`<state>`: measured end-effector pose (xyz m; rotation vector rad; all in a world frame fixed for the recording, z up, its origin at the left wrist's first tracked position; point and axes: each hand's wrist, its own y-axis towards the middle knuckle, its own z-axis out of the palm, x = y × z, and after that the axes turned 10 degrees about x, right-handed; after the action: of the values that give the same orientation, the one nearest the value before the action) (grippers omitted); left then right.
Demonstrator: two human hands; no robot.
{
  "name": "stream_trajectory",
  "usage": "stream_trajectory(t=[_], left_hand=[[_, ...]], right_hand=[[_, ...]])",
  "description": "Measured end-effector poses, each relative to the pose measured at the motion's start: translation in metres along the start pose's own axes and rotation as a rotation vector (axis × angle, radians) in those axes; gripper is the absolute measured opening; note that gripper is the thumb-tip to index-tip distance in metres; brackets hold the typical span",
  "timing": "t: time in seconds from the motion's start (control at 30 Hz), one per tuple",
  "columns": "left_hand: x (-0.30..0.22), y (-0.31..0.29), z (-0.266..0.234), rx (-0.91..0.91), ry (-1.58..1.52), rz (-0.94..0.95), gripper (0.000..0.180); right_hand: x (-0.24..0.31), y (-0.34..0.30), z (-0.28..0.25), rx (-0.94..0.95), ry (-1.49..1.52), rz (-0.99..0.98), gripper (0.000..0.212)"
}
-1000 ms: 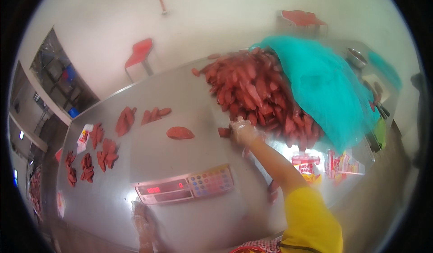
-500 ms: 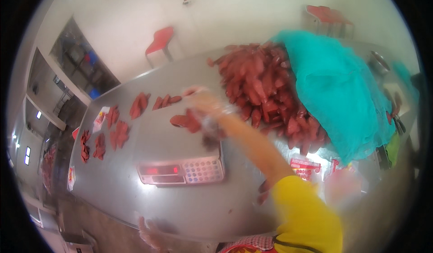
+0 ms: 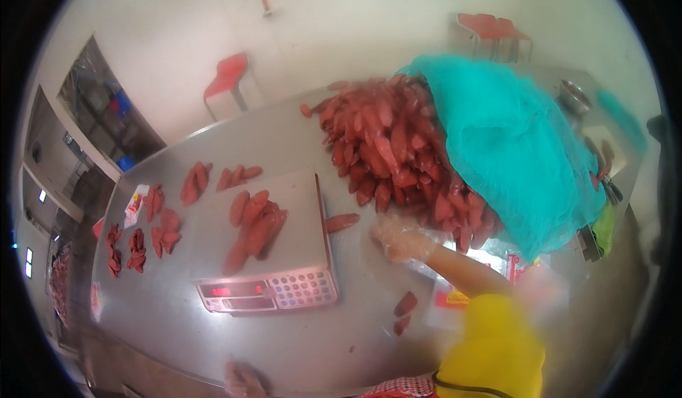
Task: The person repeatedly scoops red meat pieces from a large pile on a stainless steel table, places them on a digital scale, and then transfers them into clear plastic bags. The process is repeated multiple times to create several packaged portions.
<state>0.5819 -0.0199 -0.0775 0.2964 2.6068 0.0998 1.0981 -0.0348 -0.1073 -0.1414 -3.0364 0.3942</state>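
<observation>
A big heap of red sausages (image 3: 387, 146) lies on the steel table (image 3: 355, 327), partly under a teal cloth (image 3: 508, 139). My right hand (image 3: 401, 236), in a clear plastic glove, hovers at the heap's near edge beside one loose sausage (image 3: 342, 221); I see nothing in it. A grey weighing scale (image 3: 273, 291) with a red display stands at the middle, with several sausages (image 3: 254, 224) on its platform. My left hand (image 3: 241, 380), also gloved, rests at the table's near edge, below the scale, holding nothing.
Small groups of sausages (image 3: 195, 181) and darker pieces (image 3: 135, 245) lie along the table's left side. Two sausages (image 3: 403, 311) sit near my right forearm. Printed packets (image 3: 455, 295) lie at the right. Red chairs (image 3: 229, 75) stand on the floor beyond.
My right hand swung left over the scale and has come back to the heap's edge. Several sausages now lie on the scale's platform.
</observation>
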Motion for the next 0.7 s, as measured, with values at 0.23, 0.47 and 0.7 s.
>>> stream_trajectory(t=[0.23,0.47,0.7], left_hand=[[-0.003,-0.003,0.007,-0.113,-0.097,0.028,0.019],[0.009,-0.002,0.008,-0.135,-0.091,0.052,0.018],[0.023,0.001,0.012,-0.147,-0.047,0.042,0.014]], right_hand=[[0.011,0.065,0.034,-0.329,0.432,0.148,0.031],[0.050,0.109,0.031,-0.513,0.084,-0.034,0.040],[0.011,0.135,0.021,-0.548,0.579,0.301,0.037]])
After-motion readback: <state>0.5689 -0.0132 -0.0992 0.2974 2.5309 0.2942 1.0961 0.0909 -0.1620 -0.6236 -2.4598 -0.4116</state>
